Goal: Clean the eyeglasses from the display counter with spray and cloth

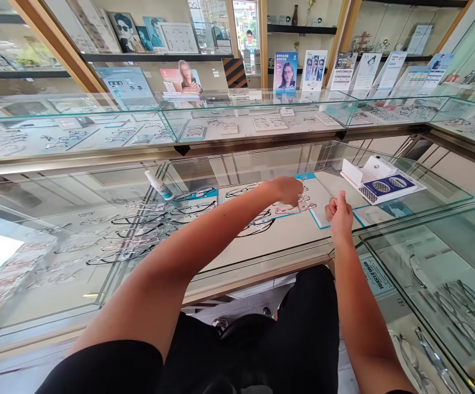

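Note:
My left hand [287, 191] is over the glass counter, its fingers bent down at a pair of thin pinkish glasses [306, 204]; whether it grips them is hidden. My right hand [340, 212] is held above the counter's near right part, fingers curled in and thumb pointing up, with nothing visible in it. Beneath my left forearm lie dark-framed glasses [258, 229] and other pairs on blue-edged sheets. More dark glasses [139, 254] spread in overlapping rows to the left.
A white spray bottle [159, 185] stands at the back left of the counter. Behind my right hand is a white and blue display box [385, 183]. Glass showcases [262, 128] run along the back, and another glass case [438, 262] sits at the right.

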`<state>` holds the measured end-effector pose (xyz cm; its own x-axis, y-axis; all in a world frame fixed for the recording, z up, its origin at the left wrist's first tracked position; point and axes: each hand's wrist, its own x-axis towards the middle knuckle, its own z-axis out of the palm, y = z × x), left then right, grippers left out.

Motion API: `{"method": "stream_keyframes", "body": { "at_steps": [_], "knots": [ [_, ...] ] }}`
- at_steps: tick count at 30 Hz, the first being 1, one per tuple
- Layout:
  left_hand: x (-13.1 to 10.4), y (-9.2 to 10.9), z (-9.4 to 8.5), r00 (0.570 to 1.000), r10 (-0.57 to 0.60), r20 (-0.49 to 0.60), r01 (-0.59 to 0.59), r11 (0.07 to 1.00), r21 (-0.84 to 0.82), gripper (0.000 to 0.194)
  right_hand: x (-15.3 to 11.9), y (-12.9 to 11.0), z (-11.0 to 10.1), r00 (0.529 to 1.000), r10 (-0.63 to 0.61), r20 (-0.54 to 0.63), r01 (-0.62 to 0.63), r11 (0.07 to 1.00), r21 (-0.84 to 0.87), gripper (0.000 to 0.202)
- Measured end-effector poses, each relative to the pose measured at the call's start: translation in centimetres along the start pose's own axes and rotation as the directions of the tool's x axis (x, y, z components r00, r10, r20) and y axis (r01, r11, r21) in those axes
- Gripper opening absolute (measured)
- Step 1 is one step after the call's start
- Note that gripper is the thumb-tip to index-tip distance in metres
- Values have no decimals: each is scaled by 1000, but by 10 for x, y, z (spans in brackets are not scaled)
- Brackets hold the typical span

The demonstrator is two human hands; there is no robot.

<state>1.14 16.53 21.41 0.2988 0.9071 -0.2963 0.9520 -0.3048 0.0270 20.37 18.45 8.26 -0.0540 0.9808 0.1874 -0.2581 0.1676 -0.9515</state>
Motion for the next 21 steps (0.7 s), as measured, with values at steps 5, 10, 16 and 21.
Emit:
{"method": "stream_keyframes", "body": {
  "at_steps": [5, 10, 16, 21],
  "knots": [
    [-60, -12, -4, 999, -32, -31, 33, 999, 42, 19, 2, 0, -2, 1000, 5, 14, -4, 1000, -14, 90],
    [-117, -18, 14, 984, -176, 19, 174, 982, 71, 19, 5, 5, -3, 1000, 13, 12, -13, 999, -32, 89],
    [-133, -14, 35, 966, -256, 28, 249, 956, 155, 27, 5, 5, -5, 1000, -1, 10, 2, 998, -62, 85],
    [-132, -12, 42, 969, -248, -20, 248, 958, 140, 33, 7, 6, -7, 1000, -3, 11, 4, 996, -93, 84]
  ]
}}
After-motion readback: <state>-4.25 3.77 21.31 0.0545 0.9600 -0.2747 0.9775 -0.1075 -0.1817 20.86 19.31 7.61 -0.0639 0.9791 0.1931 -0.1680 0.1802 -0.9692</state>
